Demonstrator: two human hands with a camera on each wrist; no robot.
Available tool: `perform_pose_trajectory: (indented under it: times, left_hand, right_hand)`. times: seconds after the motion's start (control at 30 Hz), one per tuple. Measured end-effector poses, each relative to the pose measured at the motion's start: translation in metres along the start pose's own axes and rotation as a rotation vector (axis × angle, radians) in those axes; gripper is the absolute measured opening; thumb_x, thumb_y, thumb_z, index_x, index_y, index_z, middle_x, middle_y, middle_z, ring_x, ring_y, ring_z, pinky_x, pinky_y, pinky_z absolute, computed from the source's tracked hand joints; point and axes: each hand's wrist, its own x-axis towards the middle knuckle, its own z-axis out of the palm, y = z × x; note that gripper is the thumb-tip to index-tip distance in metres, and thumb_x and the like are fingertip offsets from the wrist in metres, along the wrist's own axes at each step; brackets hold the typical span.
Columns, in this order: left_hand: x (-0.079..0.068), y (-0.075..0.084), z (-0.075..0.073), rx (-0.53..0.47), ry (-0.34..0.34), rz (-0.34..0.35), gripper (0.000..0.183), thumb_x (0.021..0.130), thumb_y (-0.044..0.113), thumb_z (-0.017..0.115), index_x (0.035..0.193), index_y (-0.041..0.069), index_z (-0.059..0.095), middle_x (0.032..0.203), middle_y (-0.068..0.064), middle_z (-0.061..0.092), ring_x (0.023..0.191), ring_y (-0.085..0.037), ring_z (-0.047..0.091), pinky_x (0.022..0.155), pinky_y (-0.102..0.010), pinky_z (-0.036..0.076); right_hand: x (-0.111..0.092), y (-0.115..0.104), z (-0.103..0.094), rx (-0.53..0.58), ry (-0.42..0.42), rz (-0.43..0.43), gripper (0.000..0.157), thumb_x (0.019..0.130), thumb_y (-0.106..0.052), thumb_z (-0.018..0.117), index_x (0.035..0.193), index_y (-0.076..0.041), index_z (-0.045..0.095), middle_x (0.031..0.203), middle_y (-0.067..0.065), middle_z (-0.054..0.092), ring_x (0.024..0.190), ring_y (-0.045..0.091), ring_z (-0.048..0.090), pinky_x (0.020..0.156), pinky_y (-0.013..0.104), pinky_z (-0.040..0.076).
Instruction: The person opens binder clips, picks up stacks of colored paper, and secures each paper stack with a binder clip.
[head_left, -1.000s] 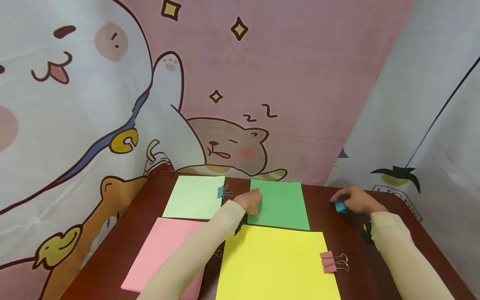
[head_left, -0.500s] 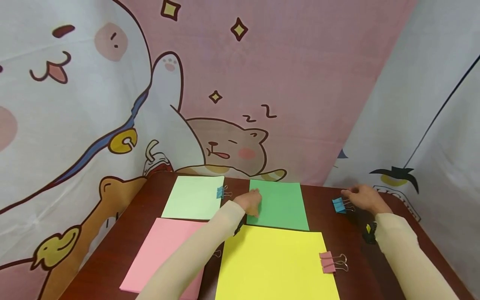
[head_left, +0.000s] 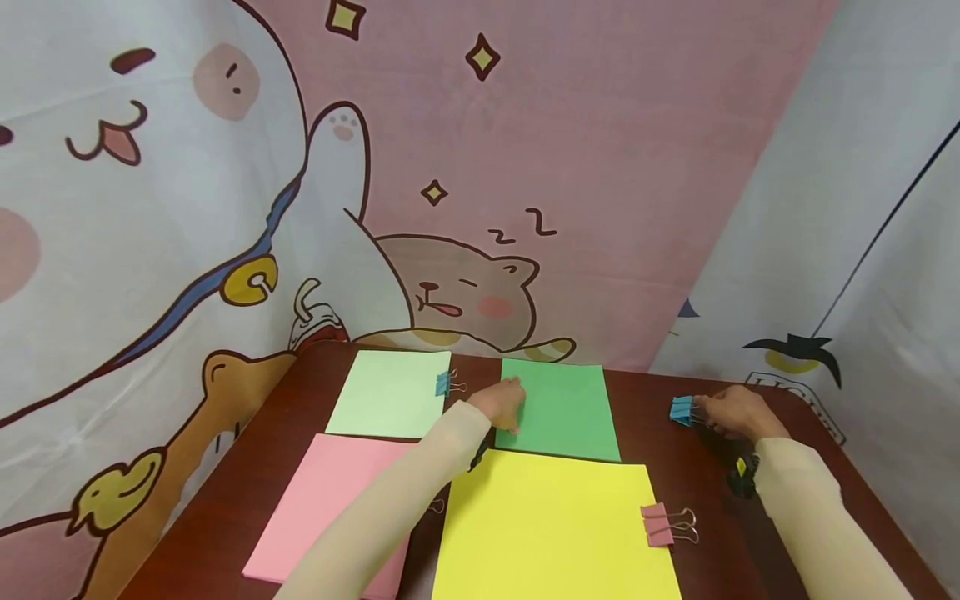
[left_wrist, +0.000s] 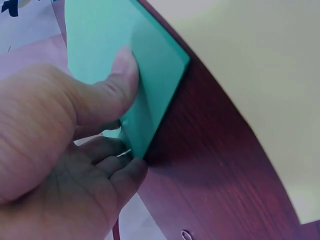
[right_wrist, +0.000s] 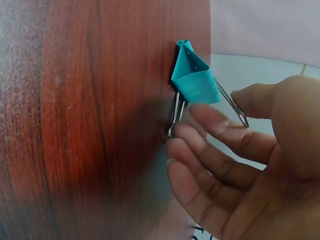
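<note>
In the head view my left hand (head_left: pixel 501 405) is at the left edge of a green paper stack (head_left: pixel 566 408). The left wrist view shows its thumb on top of the green paper (left_wrist: pixel 100 35) and fingertips at and under the edge, pinching it. My right hand (head_left: pixel 741 412) is at the handles of a blue binder clip (head_left: pixel 681 410) on the table. Seen from the right wrist, the thumb touches one wire handle of the blue clip (right_wrist: pixel 200 86), with curled fingers by the other handle. The clip's jaws grip no paper.
A pale green stack (head_left: pixel 392 392) carries a blue binder clip (head_left: pixel 442 384). The yellow stack (head_left: pixel 551 525) in front has a pink binder clip (head_left: pixel 657 525). A pink stack (head_left: pixel 330 500) lies front left, partly behind the left sleeve. The brown table (head_left: pixel 225 517) meets a printed cloth at the back.
My right hand has shifted from the blue clip's body to its wire handles, which are folded out on the right. My left hand has stayed on the green stack.
</note>
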Motion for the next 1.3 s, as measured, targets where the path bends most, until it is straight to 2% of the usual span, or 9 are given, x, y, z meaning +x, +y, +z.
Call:
perform_pose_trajectory:
  times: [0.13,0.27,0.5,0.6,0.73,0.9,0.97,1.13,1.3]
  left_hand:
    - [0.0,-0.001,0.001,-0.012,0.002,0.003,0.032,0.089,0.025,0.083,0.115,0.009,0.071,0.168,-0.015,0.028,0.156,-0.029,0.025,0.12,-0.037,0.035]
    - [0.001,-0.001,0.001,-0.001,0.001,0.0,0.049,0.089,0.026,0.083,0.133,0.009,0.067,0.168,-0.015,0.027,0.156,-0.028,0.025,0.12,-0.037,0.035]
    - [0.003,0.001,0.004,-0.034,0.034,-0.025,0.066,0.088,0.024,0.085,0.146,0.009,0.059,0.167,-0.014,0.031,0.154,-0.027,0.029,0.12,-0.034,0.035]
    - [0.003,0.003,0.005,-0.082,0.072,-0.061,0.067,0.084,0.019,0.088,0.144,0.008,0.061,0.161,-0.011,0.042,0.148,-0.026,0.04,0.114,-0.031,0.042]
    - [0.005,0.008,0.007,-0.117,0.143,-0.113,0.056,0.077,0.013,0.093,0.129,0.006,0.071,0.141,-0.009,0.062,0.126,-0.024,0.06,0.09,-0.028,0.054]
    - [0.008,0.02,0.011,-0.104,0.214,-0.197,0.033,0.076,0.006,0.092,0.105,0.003,0.077,0.14,-0.024,0.055,0.122,-0.036,0.053,0.062,-0.031,0.057]
    - [0.009,0.025,0.011,-0.087,0.229,-0.248,0.034,0.078,0.008,0.091,0.108,0.003,0.076,0.141,-0.029,0.049,0.119,-0.04,0.049,0.056,-0.032,0.056]
    - [0.008,0.032,0.007,-0.061,0.227,-0.401,0.033,0.088,0.019,0.084,0.115,0.004,0.075,0.12,-0.028,0.06,0.101,-0.039,0.055,0.065,-0.038,0.053]
    - [0.007,0.031,-0.001,-0.193,0.204,-0.481,0.021,0.095,0.019,0.073,0.113,0.009,0.077,0.095,-0.016,0.071,0.08,-0.028,0.068,0.062,-0.034,0.055]
  right_hand:
    - [0.0,0.003,0.002,-0.023,0.009,-0.026,0.052,0.108,-0.037,0.048,0.077,-0.002,0.071,0.072,0.007,0.063,0.07,0.022,0.059,0.063,0.035,0.052]
    - [0.002,0.006,0.003,-0.041,0.021,-0.047,0.052,0.109,-0.037,0.048,0.079,-0.003,0.074,0.074,0.007,0.062,0.073,0.023,0.059,0.064,0.036,0.049]
    - [0.001,0.005,0.005,-0.059,0.06,-0.062,0.057,0.109,-0.042,0.047,0.119,0.009,0.07,0.105,0.024,0.073,0.1,0.046,0.063,0.085,0.063,0.051]
    - [0.0,0.003,0.007,-0.024,0.053,-0.045,0.062,0.109,-0.045,0.045,0.127,0.011,0.064,0.115,0.027,0.072,0.107,0.05,0.063,0.088,0.063,0.053]
    - [-0.001,0.002,0.008,0.017,0.052,-0.031,0.06,0.109,-0.044,0.046,0.127,0.009,0.064,0.111,0.027,0.071,0.095,0.041,0.066,0.08,0.053,0.058]
    - [-0.003,0.004,0.005,0.036,0.067,-0.025,0.063,0.108,-0.048,0.048,0.126,0.012,0.06,0.104,0.027,0.068,0.085,0.029,0.068,0.074,0.048,0.058]
    - [-0.004,0.005,0.005,0.058,0.069,-0.02,0.068,0.107,-0.05,0.049,0.127,0.015,0.057,0.105,0.029,0.068,0.083,0.027,0.07,0.076,0.049,0.058]
    - [-0.005,0.007,0.006,0.128,0.066,0.001,0.083,0.103,-0.057,0.054,0.133,0.021,0.049,0.112,0.033,0.067,0.087,0.03,0.074,0.083,0.05,0.06]
    - [-0.007,0.009,0.005,0.161,0.074,0.011,0.087,0.1,-0.059,0.058,0.134,0.021,0.048,0.119,0.036,0.064,0.089,0.029,0.074,0.083,0.047,0.061]
